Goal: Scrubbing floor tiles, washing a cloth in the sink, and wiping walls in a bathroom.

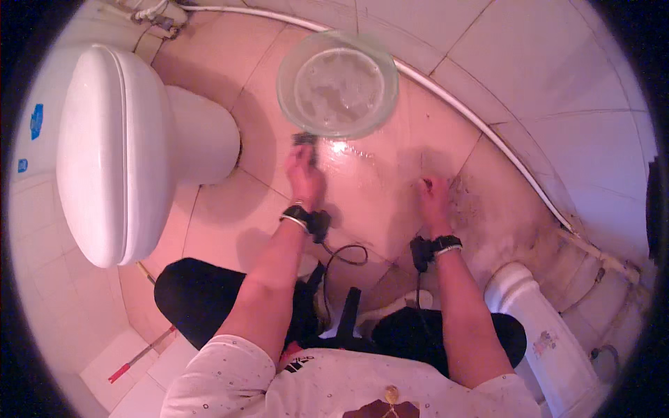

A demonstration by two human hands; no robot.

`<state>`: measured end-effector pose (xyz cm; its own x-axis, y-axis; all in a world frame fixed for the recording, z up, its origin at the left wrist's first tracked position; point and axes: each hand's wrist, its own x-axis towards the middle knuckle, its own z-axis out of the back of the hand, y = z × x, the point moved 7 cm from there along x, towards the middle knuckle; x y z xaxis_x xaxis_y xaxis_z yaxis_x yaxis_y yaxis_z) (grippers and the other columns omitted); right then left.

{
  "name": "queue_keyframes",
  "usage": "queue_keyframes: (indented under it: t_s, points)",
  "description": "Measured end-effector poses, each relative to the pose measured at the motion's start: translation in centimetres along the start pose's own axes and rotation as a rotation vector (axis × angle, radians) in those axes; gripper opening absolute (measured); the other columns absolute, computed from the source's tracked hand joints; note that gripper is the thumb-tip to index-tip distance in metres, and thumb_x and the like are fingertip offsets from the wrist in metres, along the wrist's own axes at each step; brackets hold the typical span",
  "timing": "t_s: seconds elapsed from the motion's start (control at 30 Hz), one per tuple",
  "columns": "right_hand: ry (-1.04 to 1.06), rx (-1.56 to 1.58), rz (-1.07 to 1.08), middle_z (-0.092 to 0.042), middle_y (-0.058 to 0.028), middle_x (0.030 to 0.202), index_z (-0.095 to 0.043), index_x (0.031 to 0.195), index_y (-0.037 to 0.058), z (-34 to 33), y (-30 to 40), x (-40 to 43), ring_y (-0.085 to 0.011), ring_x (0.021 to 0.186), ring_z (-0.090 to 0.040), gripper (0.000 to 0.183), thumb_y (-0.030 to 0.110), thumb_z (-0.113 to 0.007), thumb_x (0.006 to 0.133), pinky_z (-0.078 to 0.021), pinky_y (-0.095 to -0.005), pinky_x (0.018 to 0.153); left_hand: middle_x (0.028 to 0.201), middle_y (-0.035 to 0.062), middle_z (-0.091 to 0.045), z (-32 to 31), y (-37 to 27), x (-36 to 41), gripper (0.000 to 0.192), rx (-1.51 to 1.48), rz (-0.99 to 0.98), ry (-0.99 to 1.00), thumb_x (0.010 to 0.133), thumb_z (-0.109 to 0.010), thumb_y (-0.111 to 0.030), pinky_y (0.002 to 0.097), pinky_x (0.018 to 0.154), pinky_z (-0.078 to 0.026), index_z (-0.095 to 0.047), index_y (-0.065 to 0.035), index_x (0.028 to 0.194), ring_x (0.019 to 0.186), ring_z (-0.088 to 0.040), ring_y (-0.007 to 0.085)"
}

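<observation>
My left hand point(306, 175) grips a small dark brush point(304, 139), blurred, at the near edge of a translucent pale-green plastic basin point(389, 99). Cloudy water point(337, 89) with patches of foam lies in the basin. Off to the right, my right hand point(435, 201) is low over the tiled floor point(366, 209) with its fingers curled. A small dark spot shows at its fingertips, and I cannot tell whether it is a held thing. Wet, shiny floor tile lies between the hands, just below the basin.
A white toilet point(151, 157) stands at the left. A white pipe point(465, 109) follows the wall's foot behind the basin. At the lower right is a white pedestal point(549, 334) beside stained floor. A red-handled rod point(141, 355) lies at the lower left.
</observation>
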<state>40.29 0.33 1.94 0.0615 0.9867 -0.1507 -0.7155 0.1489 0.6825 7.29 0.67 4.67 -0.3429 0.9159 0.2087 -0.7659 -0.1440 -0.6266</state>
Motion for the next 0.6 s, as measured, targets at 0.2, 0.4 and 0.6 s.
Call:
queue_keyframes:
  t_s: [0.2, 0.4, 0.6]
  points:
    - [0.255, 0.039, 0.014, -0.057, -0.0187, 0.070, -0.058, 0.074, -0.0013, -0.5, 4.7, 0.0, -0.0297, 0.066, -0.057, 0.018, 0.016, -0.053, 0.076, -0.0452, -0.0365, 0.063, 0.095, 0.0184, -0.058, -0.2, -6.9, 0.6, 0.029, -0.188, 0.000, 0.497, 0.068, -0.050, 0.004, 0.0365, 0.084, -0.042, -0.061, -0.0018, 0.094, 0.091, -0.054, 0.0331]
    - [0.635, -0.291, 0.182, -0.059, -0.0167, 0.074, -0.059, 0.078, 0.0015, -2.6, 9.4, -1.4, -0.0291, 0.072, -0.058, 0.016, 0.015, -0.055, 0.070, -0.0455, -0.0381, 0.066, 0.099, 0.0125, -0.060, 3.4, -15.4, 8.2, 0.027, -0.229, -0.266, 0.631, 0.075, -0.053, 0.002, 0.0305, 0.086, -0.042, -0.058, 0.0006, 0.101, 0.095, -0.056, 0.0212]
    - [1.045, -0.067, 0.550, -0.059, -0.0109, 0.079, -0.056, 0.103, 0.0075, -2.8, 16.8, -8.0, -0.0273, 0.078, -0.058, 0.037, 0.015, -0.062, 0.067, -0.0453, -0.0360, 0.070, 0.078, 0.0186, -0.057, 7.6, -23.9, 11.8, 0.016, -0.205, -0.453, 0.701, 0.073, -0.053, -0.002, 0.0355, 0.066, -0.043, -0.057, 0.0012, 0.088, 0.071, -0.055, 0.0265]
